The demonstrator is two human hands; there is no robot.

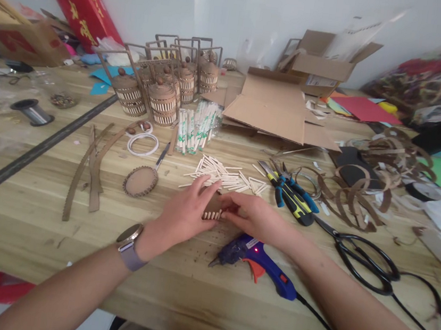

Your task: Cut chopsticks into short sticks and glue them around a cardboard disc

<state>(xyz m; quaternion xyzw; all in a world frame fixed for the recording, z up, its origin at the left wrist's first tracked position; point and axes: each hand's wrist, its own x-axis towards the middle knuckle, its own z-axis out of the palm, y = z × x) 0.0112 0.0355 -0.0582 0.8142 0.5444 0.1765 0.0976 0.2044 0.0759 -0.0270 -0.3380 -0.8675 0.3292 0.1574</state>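
Note:
A small round brown piece [213, 205] with a row of short pale sticks along its near edge is between my hands. My left hand [186, 209] wraps round its left side, thumb below and fingers above. At its right edge my right hand [245, 211] pinches near the last stick; whether a loose stick is in the fingertips cannot be seen. Just beyond lies a loose pile of pale sticks [223, 173]. Below my right hand, a blue glue gun [265, 259] with an orange trigger lies on its side, its nozzle pointing left.
Black scissors [365, 260], a yellow-black cutter [294, 201] and blue-handled pliers [282, 188] lie right. Left are a round brown disc [141, 181], curved strips [95, 171] and a long dark bar [41, 151]. Behind stand several lidded stick baskets [164, 102] and flattened cardboard [270, 107].

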